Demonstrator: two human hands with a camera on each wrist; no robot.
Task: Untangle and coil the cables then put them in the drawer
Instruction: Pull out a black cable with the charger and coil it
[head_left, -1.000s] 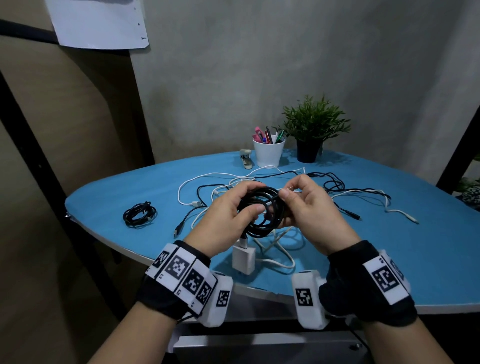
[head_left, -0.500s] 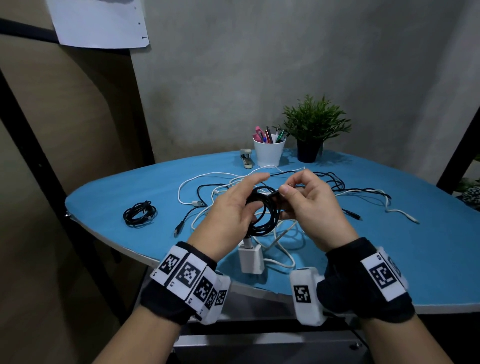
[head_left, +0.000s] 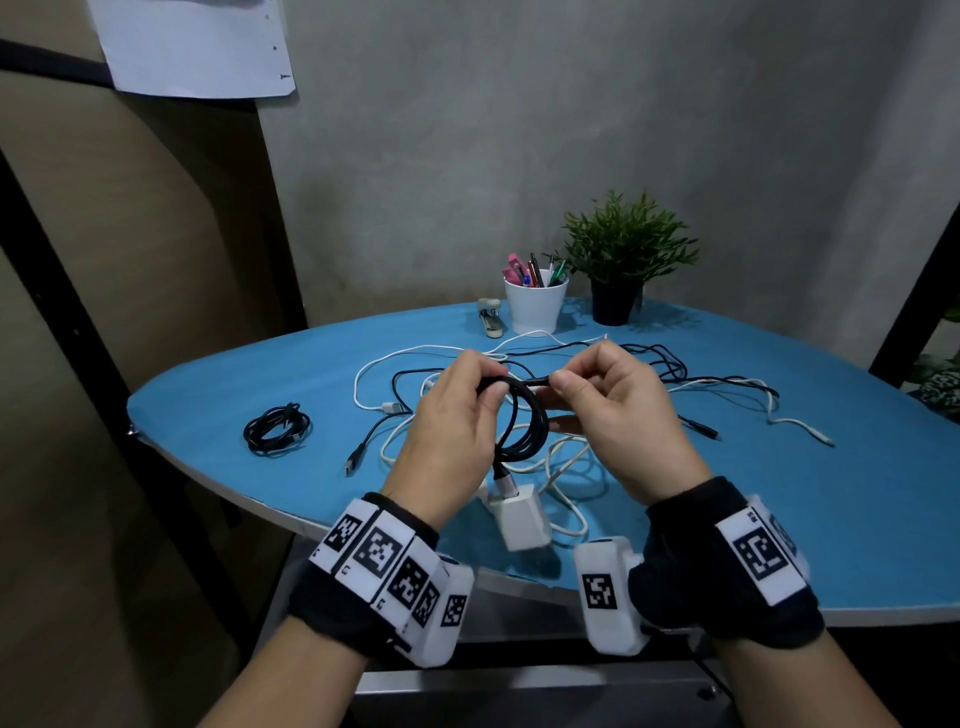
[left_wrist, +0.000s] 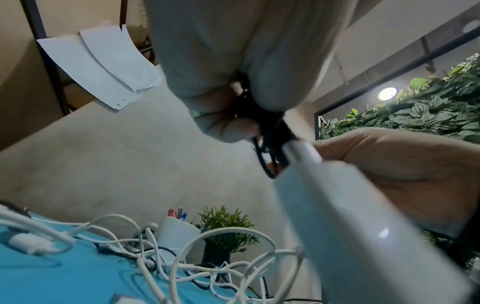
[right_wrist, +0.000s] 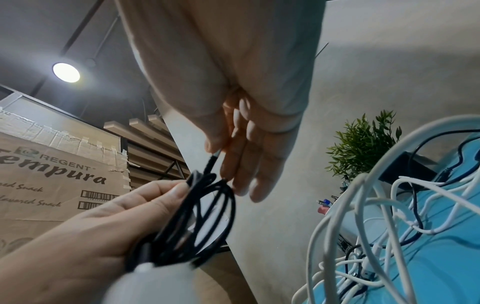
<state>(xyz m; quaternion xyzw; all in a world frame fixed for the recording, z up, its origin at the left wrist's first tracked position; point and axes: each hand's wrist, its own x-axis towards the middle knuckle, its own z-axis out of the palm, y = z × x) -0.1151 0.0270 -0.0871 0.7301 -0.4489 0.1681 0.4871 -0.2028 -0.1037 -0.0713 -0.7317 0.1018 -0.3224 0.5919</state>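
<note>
I hold a black cable coil (head_left: 525, 427) upright above the blue table (head_left: 779, 509). My left hand (head_left: 485, 382) grips the coil's top left, fingers curled over the loops. My right hand (head_left: 563, 382) pinches the cable's free end at the top of the coil, thumb against forefinger. A white charger block (head_left: 519, 517) hangs from the coil's plug below my hands. The right wrist view shows the coil (right_wrist: 205, 214) in the left hand (right_wrist: 98, 230) and the thin cable end (right_wrist: 211, 162) under my right fingers (right_wrist: 241, 164). A finished black coil (head_left: 278, 428) lies at left.
A tangle of white and black cables (head_left: 675, 382) spreads over the table's middle behind my hands. A white pen cup (head_left: 535, 304), a stapler (head_left: 491, 318) and a potted plant (head_left: 623, 260) stand at the back edge. A grey metal surface (head_left: 519, 683) shows below the table's front.
My left fingers, stretched over the coil half a second ago, now curl round its top. The right hand has drawn the cable end rightward across the coil. Both hands rose slightly.
</note>
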